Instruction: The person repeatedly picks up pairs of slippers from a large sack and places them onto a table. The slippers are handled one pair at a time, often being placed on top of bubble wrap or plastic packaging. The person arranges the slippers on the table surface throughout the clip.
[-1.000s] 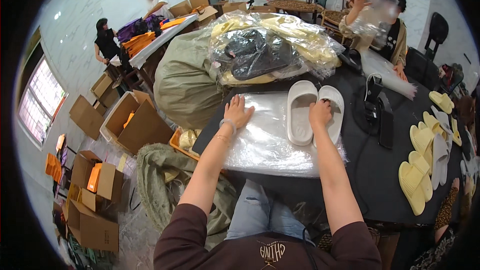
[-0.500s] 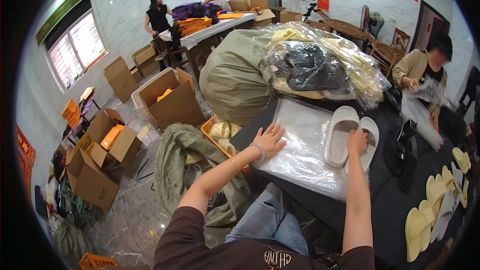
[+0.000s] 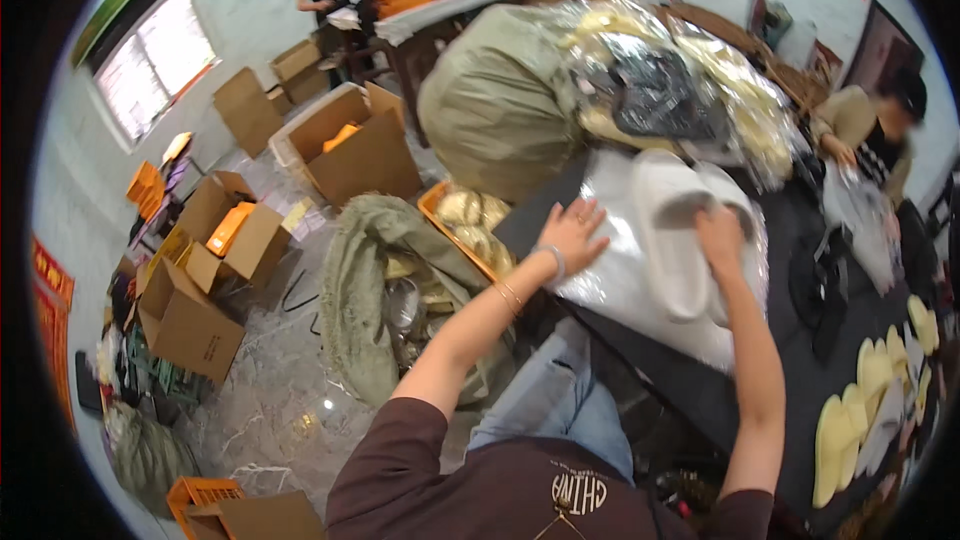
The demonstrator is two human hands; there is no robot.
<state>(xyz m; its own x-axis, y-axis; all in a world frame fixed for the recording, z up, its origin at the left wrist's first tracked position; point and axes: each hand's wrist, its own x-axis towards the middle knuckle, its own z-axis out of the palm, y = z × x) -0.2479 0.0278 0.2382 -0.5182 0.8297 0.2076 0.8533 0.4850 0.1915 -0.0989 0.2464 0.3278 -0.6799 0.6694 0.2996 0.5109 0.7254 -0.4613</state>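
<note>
A pair of off-white slide slippers (image 3: 670, 255) sits over a stack of clear plastic bags (image 3: 612, 288) on the black-covered table. My right hand (image 3: 722, 242) grips the pair at the right slipper, its fingertips partly hidden there. The slippers look slightly blurred and stand side by side, the left one overlapping the right. Fingers spread, my left hand (image 3: 575, 236) rests at the left edge of the bag stack and holds nothing.
Bagged yellow and black slippers (image 3: 660, 90) lie beyond, beside a bulging green sack (image 3: 500, 105). Yellow slippers (image 3: 845, 430) line the table's right side. An orange crate (image 3: 440, 210) and open sack (image 3: 350, 290) stand left. A co-worker (image 3: 870, 130) handles plastic at right.
The view has shifted. The slippers appear larger and closer, raised or tilted in my right hand. My left hand stays spread at the bags' edge.
</note>
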